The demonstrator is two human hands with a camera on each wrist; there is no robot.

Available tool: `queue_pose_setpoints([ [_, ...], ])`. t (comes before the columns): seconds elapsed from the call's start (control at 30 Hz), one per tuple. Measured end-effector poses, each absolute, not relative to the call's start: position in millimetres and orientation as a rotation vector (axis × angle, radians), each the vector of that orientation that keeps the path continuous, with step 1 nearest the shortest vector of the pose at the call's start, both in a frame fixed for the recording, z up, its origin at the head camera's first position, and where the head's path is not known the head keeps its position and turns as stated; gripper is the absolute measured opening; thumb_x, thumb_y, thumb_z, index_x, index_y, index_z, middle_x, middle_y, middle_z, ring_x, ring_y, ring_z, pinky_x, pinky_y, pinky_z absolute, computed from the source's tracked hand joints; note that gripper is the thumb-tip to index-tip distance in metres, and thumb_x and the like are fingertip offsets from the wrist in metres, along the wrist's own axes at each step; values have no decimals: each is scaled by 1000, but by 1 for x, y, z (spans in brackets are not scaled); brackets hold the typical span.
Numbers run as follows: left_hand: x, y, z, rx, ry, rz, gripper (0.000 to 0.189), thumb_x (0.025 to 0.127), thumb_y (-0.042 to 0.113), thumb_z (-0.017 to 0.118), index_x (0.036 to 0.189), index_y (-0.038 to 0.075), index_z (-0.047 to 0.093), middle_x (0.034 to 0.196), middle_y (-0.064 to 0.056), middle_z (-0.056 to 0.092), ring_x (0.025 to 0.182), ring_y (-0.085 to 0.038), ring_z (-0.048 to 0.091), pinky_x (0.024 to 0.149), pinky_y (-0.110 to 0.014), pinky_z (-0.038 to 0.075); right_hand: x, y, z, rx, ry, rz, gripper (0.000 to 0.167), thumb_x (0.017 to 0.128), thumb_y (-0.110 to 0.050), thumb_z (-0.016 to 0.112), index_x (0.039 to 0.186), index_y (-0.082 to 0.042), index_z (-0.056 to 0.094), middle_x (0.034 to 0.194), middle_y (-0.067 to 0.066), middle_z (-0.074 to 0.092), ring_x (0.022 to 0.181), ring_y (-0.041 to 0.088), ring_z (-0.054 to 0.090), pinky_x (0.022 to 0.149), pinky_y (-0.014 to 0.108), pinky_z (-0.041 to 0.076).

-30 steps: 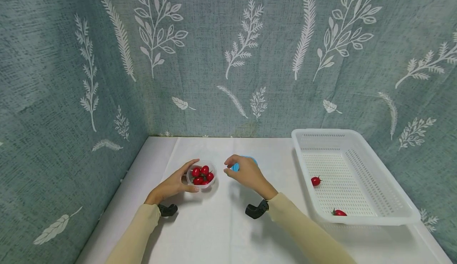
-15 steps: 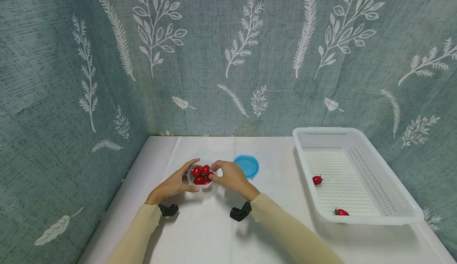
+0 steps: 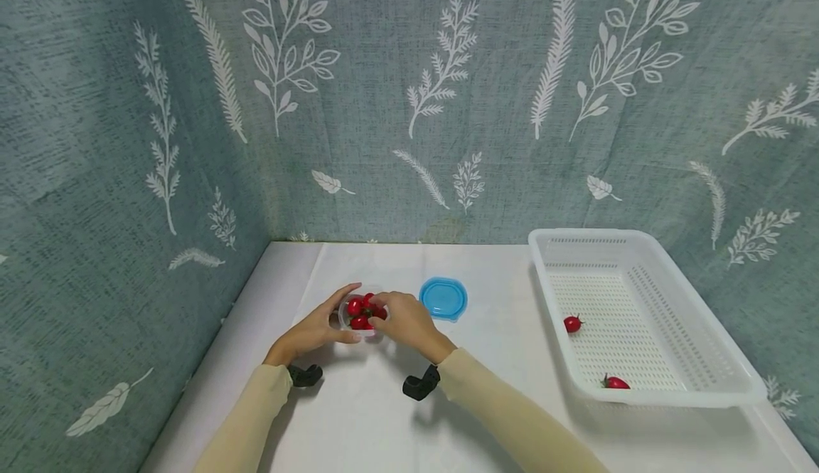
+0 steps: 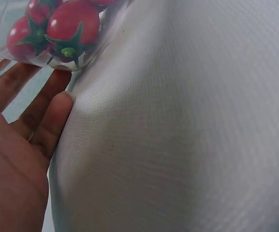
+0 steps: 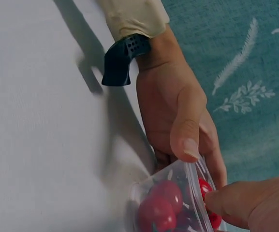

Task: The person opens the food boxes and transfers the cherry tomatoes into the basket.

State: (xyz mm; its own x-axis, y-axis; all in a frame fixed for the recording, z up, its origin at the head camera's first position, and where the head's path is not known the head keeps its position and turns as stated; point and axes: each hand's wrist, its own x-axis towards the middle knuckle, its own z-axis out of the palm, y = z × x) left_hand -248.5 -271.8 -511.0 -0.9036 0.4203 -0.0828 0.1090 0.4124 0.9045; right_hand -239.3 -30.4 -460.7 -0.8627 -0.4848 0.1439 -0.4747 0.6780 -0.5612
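My left hand (image 3: 313, 328) holds a small clear plastic tub (image 5: 143, 191) at its left side, thumb at the near side and fingers beyond. Several red cherry tomatoes (image 3: 355, 307) with green stalks fill the tub. From the right, my right hand (image 3: 411, 325) reaches over the rim, and its thumb and fingers pinch a cherry tomato (image 3: 381, 312) at the tub's right side. In the right wrist view the right thumb (image 5: 226, 200) touches that tomato; the fingertips behind are hidden. The left wrist view shows the left hand's fingers (image 4: 54, 116) by the tub's base.
A blue lid (image 3: 443, 298) lies on the white table just beyond the right hand. At the right stands a white slotted basket (image 3: 621, 316) with two cherry tomatoes inside, one (image 3: 572, 323) near its left wall, another (image 3: 616, 383) by the front. Patterned cloth (image 3: 371, 103) rises behind.
My right hand has moved left from over the blue lid to the tub, uncovering the lid, and its fingers now reach in among the tomatoes. The left hand keeps its hold.
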Motion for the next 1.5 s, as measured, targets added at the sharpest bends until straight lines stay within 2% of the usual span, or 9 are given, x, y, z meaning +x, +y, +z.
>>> queue_pose_setpoints([
  [0.1, -248, -272, -511, 459, 2374, 1493, 100, 85, 34, 85, 164, 34, 23, 168, 0, 22, 143, -31, 33, 108, -58, 33, -239, -34, -462, -821, 2881, -941, 40, 94, -27, 76, 131, -11, 71, 127, 4, 71, 103, 19, 68, 76, 31, 54],
  [0.27, -247, -272, -510, 452, 2361, 1501, 100, 86, 33, 85, 164, 35, 23, 168, 3, 22, 142, -27, 34, 107, -54, 33, -241, -39, -466, -816, 2897, -946, 44, 94, -26, 76, 134, -9, 69, 127, 5, 71, 106, 22, 69, 81, 35, 56],
  [0.43, -248, -271, -510, 455, 2379, 1493, 100, 86, 28, 85, 164, 32, 23, 160, -1, 35, 123, -28, 43, 97, -46, 39, -244, -40, -468, -799, 2918, -935, 45, 94, -26, 76, 134, -7, 68, 122, 6, 73, 102, 19, 69, 78, 34, 56],
  [0.53, -248, -270, -511, 469, 2382, 1495, 100, 86, 24, 85, 164, 29, 24, 156, -2, 40, 116, -29, 45, 92, -44, 40, -246, -42, -469, -789, 2918, -940, 39, 93, -25, 77, 127, -7, 72, 111, 4, 74, 91, 15, 69, 71, 30, 54],
  [0.67, -247, -269, -511, 464, 2379, 1492, 101, 84, 28, 86, 164, 30, 24, 161, -1, 37, 132, -26, 42, 103, -49, 37, -248, -44, -470, -761, 2924, -947, 32, 93, -26, 78, 120, -10, 74, 102, 1, 75, 83, 12, 67, 65, 27, 51],
  [0.77, -246, -270, -511, 448, 2389, 1473, 103, 83, 35, 87, 164, 32, 24, 161, 0, 35, 139, -26, 38, 108, -54, 34, -248, -45, -471, -762, 2925, -944, 34, 93, -26, 78, 124, -13, 73, 107, 1, 76, 89, 15, 69, 67, 27, 52],
  [0.93, -246, -270, -510, 441, 2407, 1457, 103, 82, 40, 87, 164, 33, 24, 157, 3, 37, 134, -26, 42, 106, -53, 35, -249, -45, -470, -799, 2924, -921, 34, 92, -24, 79, 125, -18, 74, 113, 1, 75, 95, 18, 70, 72, 31, 54],
  [1.13, -246, -270, -509, 468, 2413, 1461, 102, 83, 38, 87, 164, 32, 25, 153, 6, 44, 131, -25, 45, 104, -50, 36, -251, -45, -469, -813, 2940, -884, 22, 91, -24, 81, 111, -17, 79, 103, -3, 76, 84, 14, 67, 66, 26, 49],
  [1.5, -247, -270, -510, 494, 2387, 1490, 105, 82, 35, 88, 164, 29, 24, 156, 3, 44, 142, -24, 37, 109, -53, 32, -248, -46, -460, -840, 3046, -696, 23, 88, -27, 84, 105, -11, 81, 86, -1, 68, 75, 11, 63, 63, 25, 52],
])
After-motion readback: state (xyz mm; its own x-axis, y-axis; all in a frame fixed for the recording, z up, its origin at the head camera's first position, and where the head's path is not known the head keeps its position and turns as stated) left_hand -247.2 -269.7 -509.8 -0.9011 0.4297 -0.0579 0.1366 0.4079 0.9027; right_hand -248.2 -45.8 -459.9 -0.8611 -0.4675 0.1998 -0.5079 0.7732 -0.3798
